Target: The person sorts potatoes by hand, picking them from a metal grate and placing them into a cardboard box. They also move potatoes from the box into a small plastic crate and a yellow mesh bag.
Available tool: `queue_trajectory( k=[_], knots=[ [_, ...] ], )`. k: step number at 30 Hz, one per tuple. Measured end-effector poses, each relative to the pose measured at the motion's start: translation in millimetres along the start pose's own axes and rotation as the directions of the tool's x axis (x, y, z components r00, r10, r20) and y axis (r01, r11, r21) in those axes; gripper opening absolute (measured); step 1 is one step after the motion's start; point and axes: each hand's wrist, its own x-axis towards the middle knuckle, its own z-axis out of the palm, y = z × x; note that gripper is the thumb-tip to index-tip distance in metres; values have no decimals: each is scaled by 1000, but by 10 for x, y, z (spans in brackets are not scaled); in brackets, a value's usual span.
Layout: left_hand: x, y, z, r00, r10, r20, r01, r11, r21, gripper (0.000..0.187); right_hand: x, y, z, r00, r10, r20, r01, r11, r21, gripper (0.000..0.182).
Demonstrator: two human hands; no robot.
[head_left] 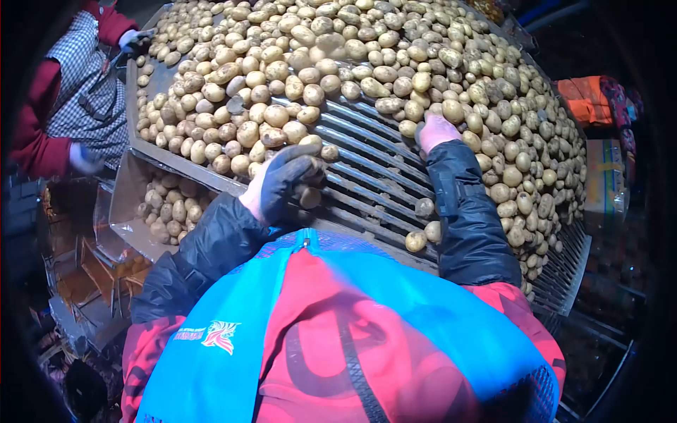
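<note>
Potatoes are heaped over a sorting table with metal slats. My left hand, in a grey and pink glove, is at the left edge of the bare slats, its fingers curled round one or more potatoes. At the right end of that bare patch, my right hand in a pink glove touches the heap's edge; its fingers are mostly hidden, so its grip is unclear. A few loose potatoes lie on the slats below my right hand.
A box of potatoes stands at the left below the table rim. Another person in a checked apron is at the upper left, with gloved hands near the table. A cardboard box and orange cloth are at the right.
</note>
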Motion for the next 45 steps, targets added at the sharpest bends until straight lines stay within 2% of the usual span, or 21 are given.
queue_trajectory(
  k=[1, 5, 7, 9, 13, 15, 17, 19, 23, 25, 27, 28, 29, 30, 31, 33, 35, 36, 39, 42, 45],
  knots=[
    [72, 195, -28, 882, -470, -41, 448, 861, -243, 49, -34, -38, 5, 1000, -2, 5, 2, 1000, 7, 37],
    [517, 27, -456, 899, -276, -340, 371, 893, 254, 36, -366, -67, 194, 998, -59, -27, 53, 981, -184, 31],
    [780, 66, -646, 968, 82, -235, 161, 513, 843, 35, -448, -45, 261, 997, -65, 31, 68, 988, -135, 27],
    [1035, 108, -670, 980, -107, -169, 195, 318, 928, 33, -639, -62, 295, 999, -41, -2, 41, 997, -69, 24],
    [1464, -96, -452, 887, -453, -84, -6, -192, 981, 30, -759, 31, 343, 999, -30, -39, 30, 1000, 5, 26],
    [1556, -124, -388, 905, -415, -99, 27, -178, 984, 28, -733, 106, 356, 990, -84, -114, 114, 950, 289, 31],
    [1629, 117, -240, 829, -530, -178, 96, -179, 979, 31, -619, -34, 130, 954, -115, -275, 217, 902, 374, 32],
    [1626, 65, -357, 838, -545, -31, -55, -142, 988, 29, -478, -321, -134, 921, -142, -364, 268, 908, 323, 36],
    [1590, -253, -677, 882, -463, 85, -124, -54, 991, 26, 212, -573, -155, 983, -161, -85, 162, 987, 11, 31],
    [1368, -263, -845, 979, -198, 46, -8, 191, 982, 24, 291, -660, -336, 979, -196, 65, 201, 976, -84, 32],
    [1201, -338, -994, 951, -227, -212, 309, 754, 580, 34, 431, -655, -311, 960, -235, 153, 262, 947, -185, 32],
    [1125, -63, -987, 958, -211, -193, 282, 584, 761, 29, 474, -673, -320, 956, -236, 174, 272, 937, -219, 32],
    [1009, -235, -1142, 970, 210, -124, -39, 636, 771, 34, 500, -710, -322, 951, -239, 196, 285, 925, -251, 33],
    [854, -29, -1118, 958, -51, -283, 147, 933, 329, 38, 488, -791, -323, 946, -299, 127, 324, 898, -298, 33],
    [663, 195, -1062, 897, -339, -285, 283, 934, -218, 41, 481, -854, -365, 944, -284, 166, 324, 890, -322, 31],
    [274, 144, -1060, 916, -359, -178, 141, 705, -695, 47, 527, -936, -266, 967, -229, 111, 252, 923, -292, 31],
    [-60, 176, -909, 904, -401, -145, 128, 580, -805, 50, 495, -947, -246, 971, -211, 116, 237, 924, -299, 31],
    [-181, 250, -697, 851, -465, -243, 131, 638, -759, 55, 491, -903, -201, 965, -238, 107, 260, 914, -311, 32],
    [-461, 273, -320, 881, -471, -42, 257, 553, -793, 57, 596, -773, -90, 963, -235, 134, 268, 900, -344, 32],
    [-588, 124, 19, 801, -573, 172, 420, 334, -844, 56, 771, -728, -68, 956, -158, 247, 242, 901, -360, 33],
    [-639, -106, 1, 854, -423, 303, 418, 211, -883, 51, 576, -744, -32, 972, -228, 54, 231, 895, -381, 34]
  ],
)
